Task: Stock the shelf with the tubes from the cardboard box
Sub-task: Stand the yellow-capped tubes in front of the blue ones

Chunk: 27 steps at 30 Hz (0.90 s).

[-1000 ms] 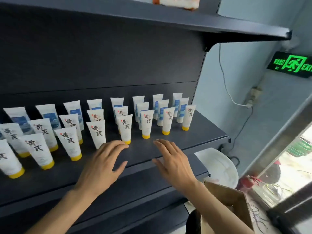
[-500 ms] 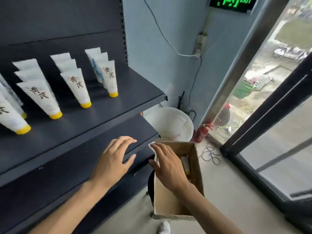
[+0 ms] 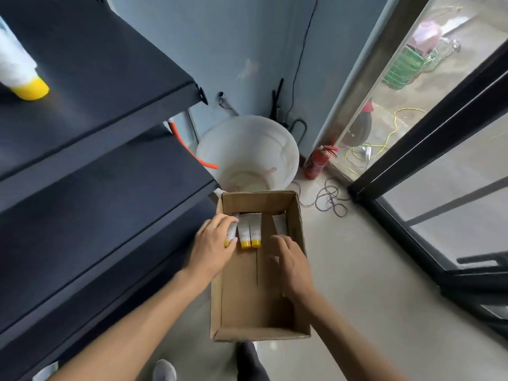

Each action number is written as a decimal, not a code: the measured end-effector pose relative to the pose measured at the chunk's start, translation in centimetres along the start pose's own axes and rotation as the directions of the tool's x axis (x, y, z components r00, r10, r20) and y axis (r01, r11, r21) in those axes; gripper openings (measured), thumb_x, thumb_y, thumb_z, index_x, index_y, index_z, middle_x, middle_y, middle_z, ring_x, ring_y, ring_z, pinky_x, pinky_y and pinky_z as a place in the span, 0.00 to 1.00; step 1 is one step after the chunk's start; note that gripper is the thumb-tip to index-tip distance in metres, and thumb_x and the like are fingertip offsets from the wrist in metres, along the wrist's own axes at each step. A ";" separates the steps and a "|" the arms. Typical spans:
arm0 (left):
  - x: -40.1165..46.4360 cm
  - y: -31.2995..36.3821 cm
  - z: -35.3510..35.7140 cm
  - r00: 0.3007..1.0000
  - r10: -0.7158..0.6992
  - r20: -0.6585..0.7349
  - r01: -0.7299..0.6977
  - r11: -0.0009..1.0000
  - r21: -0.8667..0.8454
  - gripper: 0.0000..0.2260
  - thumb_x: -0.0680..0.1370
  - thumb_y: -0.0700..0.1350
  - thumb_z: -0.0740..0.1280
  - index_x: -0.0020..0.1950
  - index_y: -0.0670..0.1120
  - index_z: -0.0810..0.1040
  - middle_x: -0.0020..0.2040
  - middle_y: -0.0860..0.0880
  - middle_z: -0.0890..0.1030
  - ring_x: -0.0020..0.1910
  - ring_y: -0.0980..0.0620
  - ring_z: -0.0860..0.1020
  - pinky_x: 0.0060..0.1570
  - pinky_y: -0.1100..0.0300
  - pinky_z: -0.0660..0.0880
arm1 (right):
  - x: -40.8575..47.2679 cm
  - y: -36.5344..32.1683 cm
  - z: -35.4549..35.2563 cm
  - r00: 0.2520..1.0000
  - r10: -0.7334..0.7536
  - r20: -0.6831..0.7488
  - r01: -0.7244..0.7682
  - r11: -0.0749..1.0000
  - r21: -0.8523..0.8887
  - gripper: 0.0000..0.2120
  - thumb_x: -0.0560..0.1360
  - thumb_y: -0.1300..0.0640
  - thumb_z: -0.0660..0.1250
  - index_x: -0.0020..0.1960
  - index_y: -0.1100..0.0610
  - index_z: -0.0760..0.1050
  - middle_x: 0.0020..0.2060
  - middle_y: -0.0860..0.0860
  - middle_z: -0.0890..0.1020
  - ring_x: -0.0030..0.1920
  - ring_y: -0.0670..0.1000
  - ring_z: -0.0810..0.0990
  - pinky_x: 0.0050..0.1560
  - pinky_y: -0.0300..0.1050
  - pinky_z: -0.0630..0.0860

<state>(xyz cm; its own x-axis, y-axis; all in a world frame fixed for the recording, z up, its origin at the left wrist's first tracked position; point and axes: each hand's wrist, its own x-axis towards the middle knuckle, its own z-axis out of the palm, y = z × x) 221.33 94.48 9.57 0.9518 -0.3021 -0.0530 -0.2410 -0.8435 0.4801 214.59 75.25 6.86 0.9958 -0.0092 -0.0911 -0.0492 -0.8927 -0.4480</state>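
The open cardboard box [image 3: 298,232] stands below me, beside the dark shelf [image 3: 90,86]. Several white tubes with yellow caps lie at its far end. My left hand [image 3: 214,250] reaches in from the left, its fingers curled around the leftmost tube [image 3: 231,232]. Two more tubes [image 3: 249,232] lie side by side just right of it. A further tube [image 3: 280,223] lies along the right wall. My right hand [image 3: 292,261] is inside the box with fingers apart, holding nothing, just short of that tube. One stocked tube [image 3: 20,72] shows on the shelf at the upper left.
A white bucket [image 3: 247,149] stands just behind the box, with an orange hose [image 3: 189,151] running into it. A red fire extinguisher [image 3: 316,160] and loose cables [image 3: 330,200] lie by the wall. A glass door [image 3: 439,188] closes off the right side. A lower shelf [image 3: 110,193] juts out next to the box.
The view has swung down from the stocked shelf to the box. Both hands have dropped from the shelf edge into the box, and the left one has curled around a tube.
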 end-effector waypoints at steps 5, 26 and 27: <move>4.7 -2.4 7.4 0.996 -0.060 0.063 0.058 0.998 0.026 0.18 0.77 0.43 0.69 0.67 0.48 0.75 0.62 0.52 0.76 0.60 0.50 0.76 0.63 0.57 0.71 | 5.2 4.9 5.6 0.994 0.062 0.088 -0.061 0.998 -0.012 0.17 0.75 0.62 0.69 0.62 0.57 0.72 0.58 0.53 0.78 0.53 0.56 0.77 0.42 0.41 0.69; 16.5 -10.7 30.2 0.918 -0.220 0.330 0.032 0.871 0.491 0.23 0.80 0.42 0.63 0.74 0.48 0.64 0.72 0.40 0.65 0.59 0.41 0.76 0.49 0.49 0.78 | 19.2 14.5 27.5 0.979 0.114 0.168 -0.133 0.986 0.105 0.19 0.78 0.57 0.63 0.69 0.53 0.71 0.64 0.61 0.72 0.51 0.62 0.78 0.47 0.57 0.81; 16.5 -10.6 30.4 0.916 -0.218 0.335 0.021 0.864 0.503 0.24 0.80 0.42 0.63 0.75 0.47 0.63 0.71 0.40 0.65 0.59 0.41 0.76 0.47 0.50 0.79 | 19.2 14.6 27.6 0.980 0.110 0.167 -0.129 0.986 0.105 0.20 0.78 0.57 0.64 0.70 0.53 0.70 0.64 0.61 0.71 0.52 0.62 0.78 0.48 0.57 0.80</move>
<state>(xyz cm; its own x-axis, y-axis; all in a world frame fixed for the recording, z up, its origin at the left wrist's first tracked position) 233.84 84.95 -23.03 0.8612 -0.2420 -0.4470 -0.2833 -0.9587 -0.0268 230.91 74.47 -26.02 0.9574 -0.0319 -0.2870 -0.1848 -0.8316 -0.5237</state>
